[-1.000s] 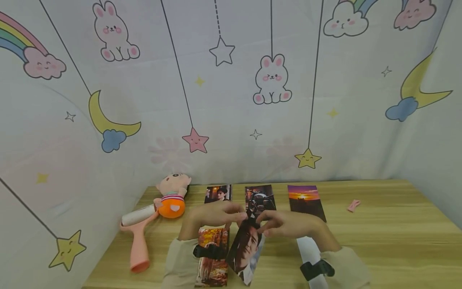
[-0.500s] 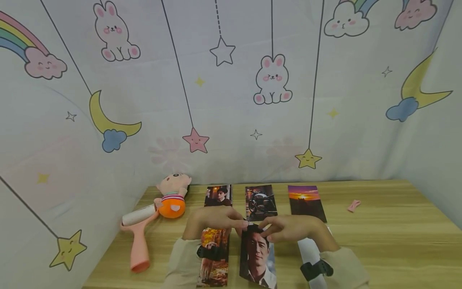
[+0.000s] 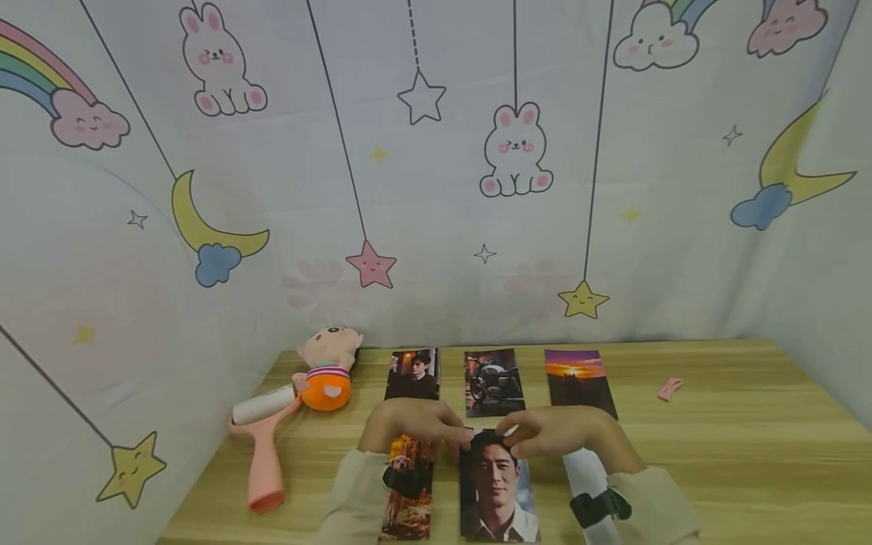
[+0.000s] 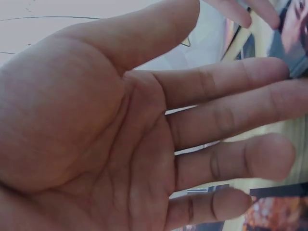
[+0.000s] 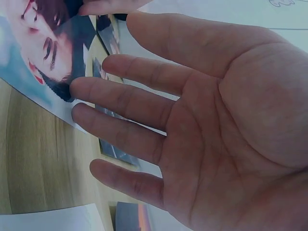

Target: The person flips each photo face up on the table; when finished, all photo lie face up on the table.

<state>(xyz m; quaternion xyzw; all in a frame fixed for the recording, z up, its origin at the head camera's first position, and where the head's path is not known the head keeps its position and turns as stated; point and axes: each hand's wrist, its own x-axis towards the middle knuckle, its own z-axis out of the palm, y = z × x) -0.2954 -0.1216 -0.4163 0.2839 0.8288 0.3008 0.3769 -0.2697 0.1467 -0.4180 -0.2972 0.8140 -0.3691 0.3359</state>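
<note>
A portrait photo (image 3: 495, 484) lies upright in the head view, in the near row of prints on the table. At its top left corner are the fingertips of my left hand (image 3: 425, 424). My right hand (image 3: 555, 433) touches the top right part of the same photo. Both wrist views show the fingers extended and spread, the left palm (image 4: 86, 125) and the right palm (image 5: 231, 125) facing the cameras. Under my left wrist, partly covered by the sleeve and black strap, is a photo of a dog among autumn leaves (image 3: 409, 503).
Along the back lie a photo of a young person (image 3: 412, 375), a motorcycle photo (image 3: 494, 382) and a sunset photo (image 3: 580, 382). A pink lint roller (image 3: 264, 454) and plush toy (image 3: 327, 382) stand left. White paper (image 3: 587, 477) sits under my right wrist; a pink bow (image 3: 671, 388) lies farther right.
The portrait photo has turned from a slant to nearly straight and shifted right. Both hands have come slightly nearer along with it, uncovering the motorcycle photo's lower edge.
</note>
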